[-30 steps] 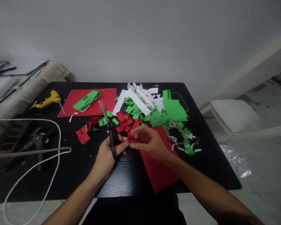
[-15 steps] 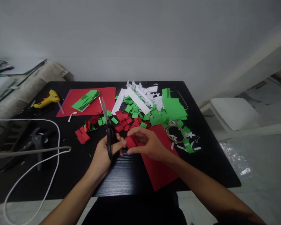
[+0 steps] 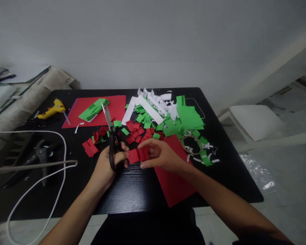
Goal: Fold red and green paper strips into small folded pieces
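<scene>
While grey wall (image 3: 153, 44) backs the black table (image 3: 129, 195), both hands' (image 3: 103, 166) (image 3: 165, 158) fingers (image 3: 121, 156) grip red paper (image 3: 134, 156).

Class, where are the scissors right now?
Left of centre in the head view: the left hand holds the scissors, beside the folded red paper.

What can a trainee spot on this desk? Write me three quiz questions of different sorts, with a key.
1. Which hand carries the black-handled scissors?
2. True or false: the green paper bundle lies on the rear red sheet.
3. What does the right hand hold? A) a white strip; B) the yellow glue gun; C) red paper.

Key: 1. The left hand. 2. True. 3. C.
</scene>
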The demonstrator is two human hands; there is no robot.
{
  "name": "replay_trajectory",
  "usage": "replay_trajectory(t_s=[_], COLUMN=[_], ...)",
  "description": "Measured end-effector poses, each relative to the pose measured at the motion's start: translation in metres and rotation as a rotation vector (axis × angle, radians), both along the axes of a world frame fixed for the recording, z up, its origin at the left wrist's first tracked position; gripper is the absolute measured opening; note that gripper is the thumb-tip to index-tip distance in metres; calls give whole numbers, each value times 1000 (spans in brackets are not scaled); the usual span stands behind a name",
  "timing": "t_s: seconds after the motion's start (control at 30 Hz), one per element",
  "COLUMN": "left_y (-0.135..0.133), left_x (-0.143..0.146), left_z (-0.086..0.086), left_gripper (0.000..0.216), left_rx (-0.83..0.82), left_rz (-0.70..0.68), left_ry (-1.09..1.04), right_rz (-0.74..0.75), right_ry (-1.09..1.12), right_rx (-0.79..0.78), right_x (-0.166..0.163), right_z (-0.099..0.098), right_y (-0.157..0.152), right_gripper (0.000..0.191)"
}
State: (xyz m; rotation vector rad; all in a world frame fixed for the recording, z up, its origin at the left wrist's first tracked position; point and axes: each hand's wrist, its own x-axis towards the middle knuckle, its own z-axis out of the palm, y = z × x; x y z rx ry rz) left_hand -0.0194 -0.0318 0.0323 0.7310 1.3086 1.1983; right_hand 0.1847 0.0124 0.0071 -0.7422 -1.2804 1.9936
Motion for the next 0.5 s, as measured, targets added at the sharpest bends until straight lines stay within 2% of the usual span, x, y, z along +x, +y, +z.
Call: replay_trajectory(t_s=[0.2, 0.5], left_y=[6, 10], left_x=[-3, -3], left_z=[-1, 0], left_gripper=[24, 25], left_rx=[10, 27], left_rz=[-51, -75], left_ry=[68, 226], right_rz=[12, 18], right_ry=[162, 124], right_rx=[-226, -371], right_x=[-2, 0], right_z=[-4, -8], right_y=[4, 5], right_gripper=[27, 41])
